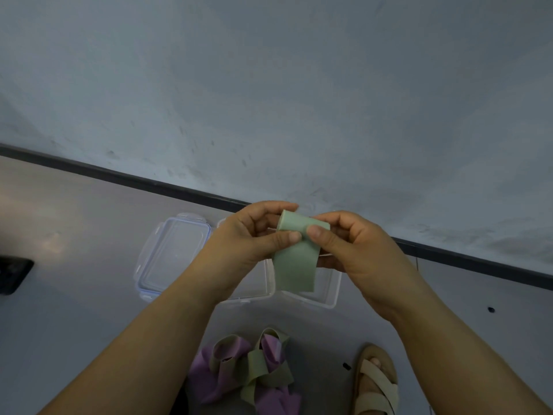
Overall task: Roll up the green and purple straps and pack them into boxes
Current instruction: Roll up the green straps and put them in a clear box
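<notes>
Snugly, left grip (254, 238), right grip (356, 247) round strap (294, 265)

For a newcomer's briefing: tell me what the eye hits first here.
The left hand and right hand pinch a half-rolled green strap at the centre, its tail hanging loose. Below them open clear boxes sit on the floor, a lid to their left. Nearest the camera lies a pile of green and purple straps, beside a sandalled foot.

A beige sandal (377, 384) on the grey floor (74, 295); a dark object (13, 275) at left.
</notes>
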A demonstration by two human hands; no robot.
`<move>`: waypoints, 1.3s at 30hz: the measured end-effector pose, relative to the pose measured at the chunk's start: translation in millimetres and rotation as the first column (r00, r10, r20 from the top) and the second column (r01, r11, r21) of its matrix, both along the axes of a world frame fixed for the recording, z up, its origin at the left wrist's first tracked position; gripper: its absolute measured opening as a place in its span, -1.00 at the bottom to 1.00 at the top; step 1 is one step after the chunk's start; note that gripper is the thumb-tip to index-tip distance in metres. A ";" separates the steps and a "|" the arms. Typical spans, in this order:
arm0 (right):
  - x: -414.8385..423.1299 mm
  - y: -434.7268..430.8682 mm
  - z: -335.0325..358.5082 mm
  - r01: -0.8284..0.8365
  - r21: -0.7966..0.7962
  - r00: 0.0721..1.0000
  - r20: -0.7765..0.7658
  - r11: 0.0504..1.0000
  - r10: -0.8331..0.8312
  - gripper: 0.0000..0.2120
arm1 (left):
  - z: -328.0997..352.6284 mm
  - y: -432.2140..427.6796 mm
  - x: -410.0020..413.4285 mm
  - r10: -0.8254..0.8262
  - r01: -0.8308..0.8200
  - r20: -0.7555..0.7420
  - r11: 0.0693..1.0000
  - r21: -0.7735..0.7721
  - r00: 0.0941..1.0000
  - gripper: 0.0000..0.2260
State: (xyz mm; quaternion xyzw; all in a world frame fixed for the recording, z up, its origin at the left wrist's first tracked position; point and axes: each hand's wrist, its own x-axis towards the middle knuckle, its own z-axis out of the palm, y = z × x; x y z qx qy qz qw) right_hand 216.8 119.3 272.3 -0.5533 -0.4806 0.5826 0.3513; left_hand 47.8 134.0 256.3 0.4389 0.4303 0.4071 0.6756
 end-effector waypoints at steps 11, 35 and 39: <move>2.5 -2.2 6.0 -0.209 0.124 0.941 0.294 0.970 0.165 -0.61 | -1.4 4.7 -13.7 -0.163 0.156 -0.050 0.981 -0.117 0.985 -0.73; 8.0 -9.1 22.6 -0.516 0.114 0.824 0.338 0.849 0.456 -0.43 | 0.8 1.8 -21.7 -0.604 0.579 -0.087 0.790 -0.202 0.793 -0.55; 12.3 -9.3 22.7 -0.483 0.127 0.848 0.314 0.867 0.426 -0.41 | 1.5 1.1 -21.3 -0.541 0.509 -0.242 0.841 -0.183 0.806 -0.70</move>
